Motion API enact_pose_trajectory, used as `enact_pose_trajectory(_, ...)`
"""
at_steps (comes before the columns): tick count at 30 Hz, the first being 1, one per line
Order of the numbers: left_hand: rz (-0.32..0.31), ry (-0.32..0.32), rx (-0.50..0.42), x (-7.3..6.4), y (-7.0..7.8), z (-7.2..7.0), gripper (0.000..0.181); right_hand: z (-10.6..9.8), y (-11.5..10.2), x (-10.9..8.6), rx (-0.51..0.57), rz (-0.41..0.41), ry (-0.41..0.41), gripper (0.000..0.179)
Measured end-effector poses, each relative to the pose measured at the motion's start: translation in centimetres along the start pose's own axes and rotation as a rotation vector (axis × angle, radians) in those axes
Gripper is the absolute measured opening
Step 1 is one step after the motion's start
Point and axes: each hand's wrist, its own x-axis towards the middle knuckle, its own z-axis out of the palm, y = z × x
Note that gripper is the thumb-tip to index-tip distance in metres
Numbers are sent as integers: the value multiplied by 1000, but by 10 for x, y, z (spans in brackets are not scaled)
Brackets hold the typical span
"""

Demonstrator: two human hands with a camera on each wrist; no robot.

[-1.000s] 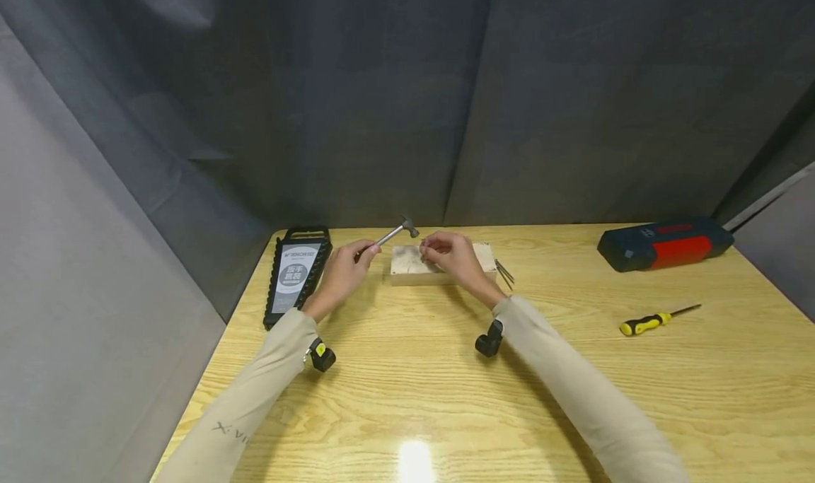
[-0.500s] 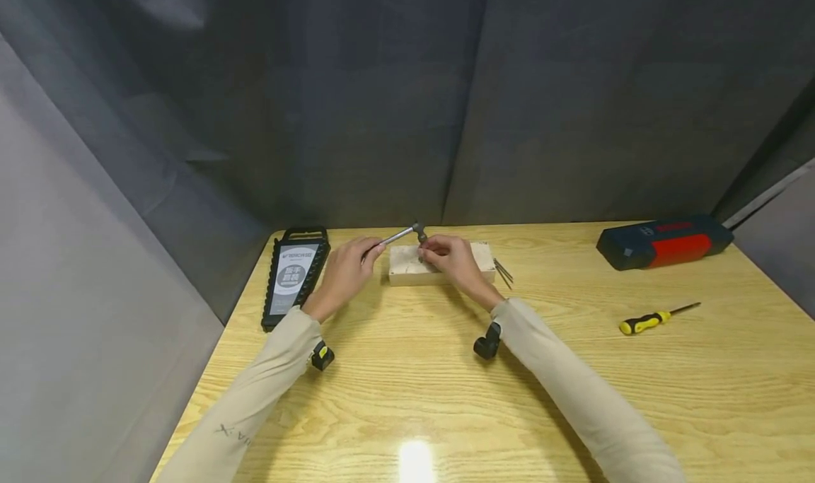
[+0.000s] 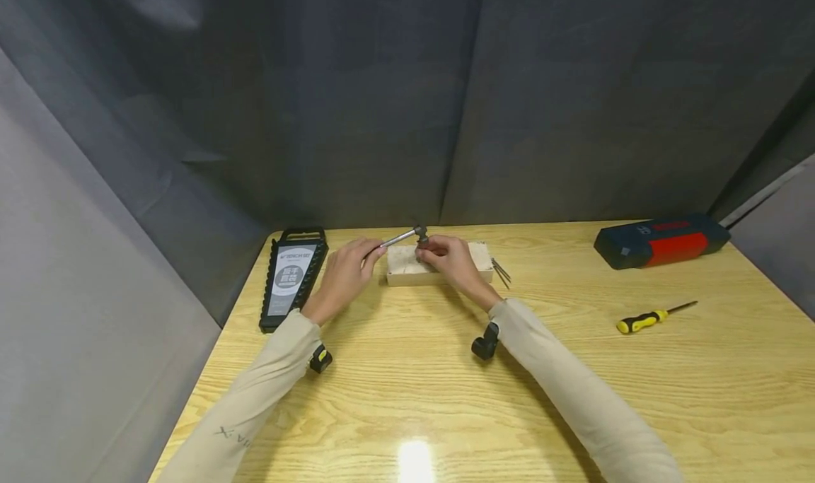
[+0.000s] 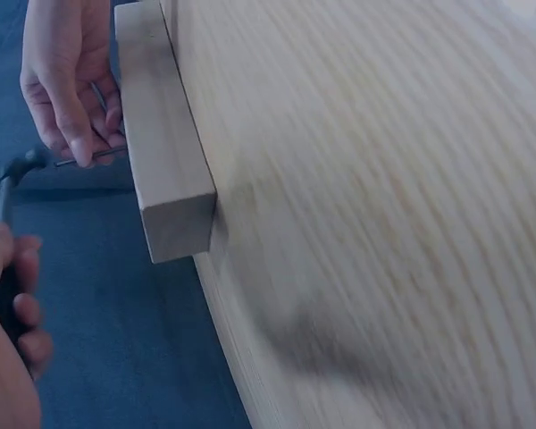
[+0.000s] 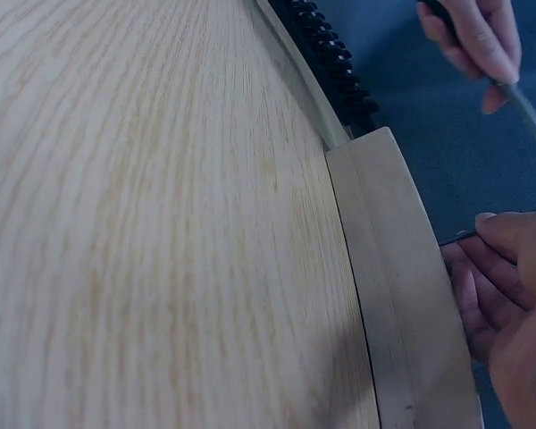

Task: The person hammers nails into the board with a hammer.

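My left hand (image 3: pixel 347 271) grips the dark handle of a claw hammer (image 3: pixel 400 238). The hammer head hangs just above a pale wooden block (image 3: pixel 414 279), beside the fingertips of my right hand (image 3: pixel 457 262). In the left wrist view, the right thumb and fingers pinch a thin nail (image 4: pixel 64 163), which stands on the block's top face. The hammer head (image 4: pixel 25 164) is at the nail's free end; whether they touch I cannot tell. The right wrist view shows the nail (image 5: pixel 456 238) by the block, with its upper part hidden by the fingers.
Several loose nails (image 3: pixel 501 274) lie at the block's right end. A black wrench rack (image 3: pixel 293 278) lies on the left of the table. A yellow-black screwdriver (image 3: pixel 643 322) and a dark blue and red case (image 3: pixel 662 242) lie on the right. A dark curtain (image 3: pixel 356 115) hangs behind.
The hammer head has moved right and slightly down, from left of the right fingertips to right above the pinched nail. The right hand keeps its place on the block.
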Motion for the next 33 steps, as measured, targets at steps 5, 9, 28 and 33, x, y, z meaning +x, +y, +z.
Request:
enact_pose_trajectory(5,39,106,-14,2,-1,1,20,0,0,0,12,12,-2,15)
enact_pose_trajectory(9,73,68,39,0,-5,-1,18,1,-2,-1,12,21,-6,14)
enact_pose_trajectory(28,125,113,20,1,-5,-11,19,2,-4,-4,25,25,-19,15)
enact_pose_trajectory(33,124,11,67,3,-5,-15,21,3,-3,-4,27,8,-17,15)
